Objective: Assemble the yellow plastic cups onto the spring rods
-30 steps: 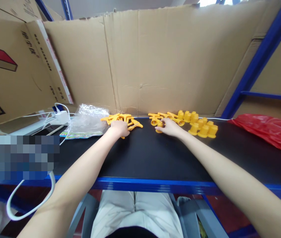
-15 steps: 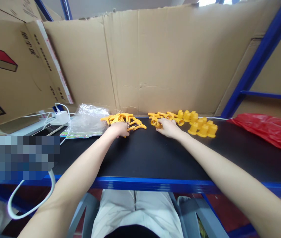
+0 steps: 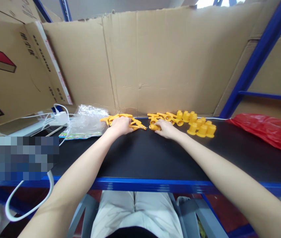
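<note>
My left hand (image 3: pixel 121 125) rests on a pile of yellow T-shaped plastic parts (image 3: pixel 134 123) at the back of the black bench top (image 3: pixel 142 155), its fingers curled over them. My right hand (image 3: pixel 164 128) is closed on a small yellow cap piece (image 3: pixel 153 127) just left of a second heap of yellow parts (image 3: pixel 166 116). A cluster of upright yellow caps (image 3: pixel 201 127) stands to the right of that hand.
A clear plastic bag (image 3: pixel 87 120) lies left of the left hand, with a white charger and cable (image 3: pixel 60 117) beyond it. A red plastic bag (image 3: pixel 266 130) lies at the right. Cardboard sheets (image 3: pixel 165 59) wall the back; a blue edge (image 3: pixel 140 185) runs along the front.
My right hand has slid left with a yellow cap piece toward the left hand. My left hand shifted slightly back and right over the T-shaped parts.
</note>
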A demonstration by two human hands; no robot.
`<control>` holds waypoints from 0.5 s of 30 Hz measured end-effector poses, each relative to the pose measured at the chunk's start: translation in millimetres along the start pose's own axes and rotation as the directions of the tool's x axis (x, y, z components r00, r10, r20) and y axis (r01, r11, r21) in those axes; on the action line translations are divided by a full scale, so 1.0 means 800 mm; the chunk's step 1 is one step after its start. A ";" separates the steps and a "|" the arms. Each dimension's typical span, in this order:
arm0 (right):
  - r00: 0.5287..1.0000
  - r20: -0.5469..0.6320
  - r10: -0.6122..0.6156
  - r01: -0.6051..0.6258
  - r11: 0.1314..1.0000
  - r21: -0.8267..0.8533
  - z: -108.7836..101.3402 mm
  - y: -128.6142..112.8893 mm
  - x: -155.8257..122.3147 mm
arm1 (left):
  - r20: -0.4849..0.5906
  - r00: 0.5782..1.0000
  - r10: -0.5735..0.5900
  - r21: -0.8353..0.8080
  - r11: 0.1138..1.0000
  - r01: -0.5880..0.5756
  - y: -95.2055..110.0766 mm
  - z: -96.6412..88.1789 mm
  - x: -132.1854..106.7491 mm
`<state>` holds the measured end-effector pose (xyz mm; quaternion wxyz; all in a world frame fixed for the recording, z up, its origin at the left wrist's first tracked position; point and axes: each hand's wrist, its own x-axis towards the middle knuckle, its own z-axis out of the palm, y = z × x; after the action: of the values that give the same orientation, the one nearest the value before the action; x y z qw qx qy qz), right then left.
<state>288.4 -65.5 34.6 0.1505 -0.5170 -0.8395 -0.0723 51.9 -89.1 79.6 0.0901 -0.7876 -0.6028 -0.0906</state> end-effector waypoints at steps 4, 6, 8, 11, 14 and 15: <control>1.000 -0.006 -0.028 0.028 0.999 -0.016 -0.006 -0.005 -0.002 | -0.027 1.000 0.012 -0.039 0.999 -0.013 0.003 0.003 0.001; 0.999 -0.002 -0.032 0.032 0.998 -0.047 -0.009 -0.007 -0.004 | -0.023 1.000 0.019 -0.042 0.999 -0.020 0.004 0.003 0.001; 0.999 0.004 -0.035 0.035 0.995 -0.090 -0.011 -0.009 -0.005 | -0.020 0.999 0.025 -0.041 0.999 -0.026 0.005 0.002 0.000; 0.999 0.014 -0.042 0.044 0.987 -0.153 -0.011 -0.009 -0.006 | -0.022 1.000 0.018 -0.047 0.999 -0.019 0.006 0.002 0.000; 0.999 0.023 -0.036 0.039 0.981 -0.190 -0.010 -0.008 -0.006 | -0.030 0.999 0.015 -0.052 0.998 -0.016 0.005 0.002 0.001; 0.999 0.022 -0.030 0.034 0.980 -0.198 -0.010 -0.008 -0.006 | -0.032 0.999 0.016 -0.053 0.998 -0.018 0.005 0.002 0.001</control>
<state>286.3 -74.7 40.5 0.0891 -0.5164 -0.8378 -0.1531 55.7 -89.1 78.2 0.0794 -0.7933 -0.5919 -0.1184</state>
